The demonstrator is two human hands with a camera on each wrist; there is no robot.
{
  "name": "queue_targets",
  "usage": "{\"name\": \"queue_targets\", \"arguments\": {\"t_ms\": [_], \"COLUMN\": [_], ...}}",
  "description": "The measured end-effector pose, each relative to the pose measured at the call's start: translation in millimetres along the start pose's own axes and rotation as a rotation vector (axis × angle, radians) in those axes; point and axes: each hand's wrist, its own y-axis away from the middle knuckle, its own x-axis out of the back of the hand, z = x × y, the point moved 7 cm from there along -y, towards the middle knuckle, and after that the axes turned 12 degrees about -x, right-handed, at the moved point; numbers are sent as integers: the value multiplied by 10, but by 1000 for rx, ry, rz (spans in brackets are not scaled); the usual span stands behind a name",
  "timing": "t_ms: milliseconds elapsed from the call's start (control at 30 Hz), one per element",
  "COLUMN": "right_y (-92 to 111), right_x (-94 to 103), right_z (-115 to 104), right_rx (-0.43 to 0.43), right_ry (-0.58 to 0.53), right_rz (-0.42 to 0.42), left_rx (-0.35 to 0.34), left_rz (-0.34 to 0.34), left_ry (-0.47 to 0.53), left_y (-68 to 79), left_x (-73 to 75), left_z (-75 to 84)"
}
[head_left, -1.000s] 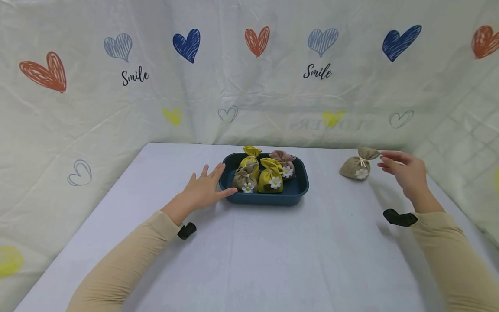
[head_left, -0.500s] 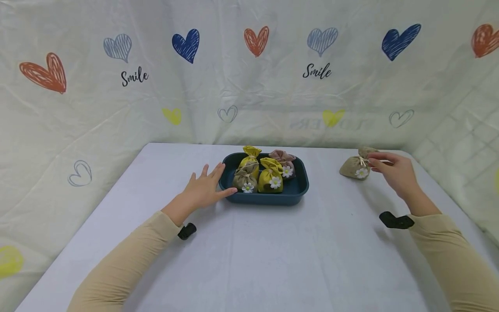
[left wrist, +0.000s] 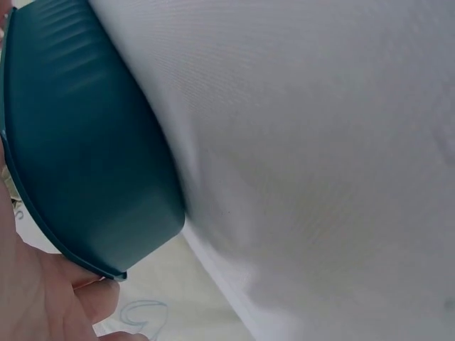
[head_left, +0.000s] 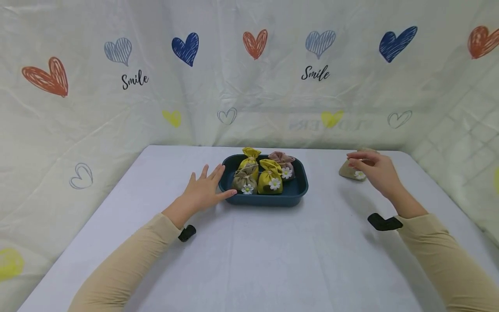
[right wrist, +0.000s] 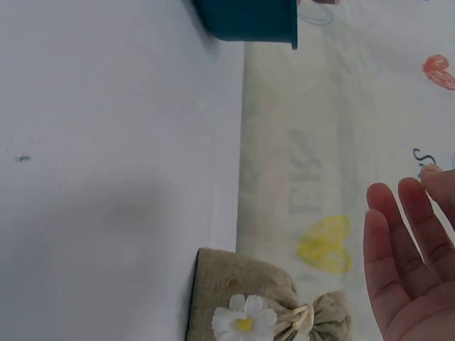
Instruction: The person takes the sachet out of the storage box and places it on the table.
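My left hand (head_left: 200,189), fingers spread and straight, rests against the left rim of a dark teal tray (head_left: 269,199). In the left wrist view its fingers touch the edge of the tray (left wrist: 85,142). Inside stand two yellow drawstring pouches (head_left: 270,184), a grey-brown pouch (head_left: 244,180) and a pink pouch (head_left: 282,160). Apart on the table, a beige drawstring pouch (head_left: 345,170) with a white daisy is partly hidden behind my right hand (head_left: 382,177). The right wrist view shows that hand holding nothing, its loosely bent fingers beside the pouch (right wrist: 227,280) and apart from it.
A white cloth covers the table (head_left: 265,260). Behind it hangs a pale curtain (head_left: 218,86) printed with hearts and the word Smile. Black wrist devices (head_left: 383,222) sit at both cuffs.
My right hand has moved left from the beige pouch's tied top, passing in front of it. The pouch stays where it stood. My left hand and the tray have not moved.
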Motion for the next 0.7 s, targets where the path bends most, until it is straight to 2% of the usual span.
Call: {"name": "queue_targets", "arguments": {"t_ms": [300,567,700], "right_y": [29,21,7], "right_x": [-317,-552,-667], "right_z": [-215,-301,-341], "right_rx": [42,10,7], "right_ry": [49,121,114], "right_rz": [-87,-101,-129], "left_rx": [-14,-14,-15], "left_rz": [9,19,18], "left_ry": [-11,-26,-22], "left_y": [22,22,21], "left_x": [28,21,15], "left_z": [23,17,21]}}
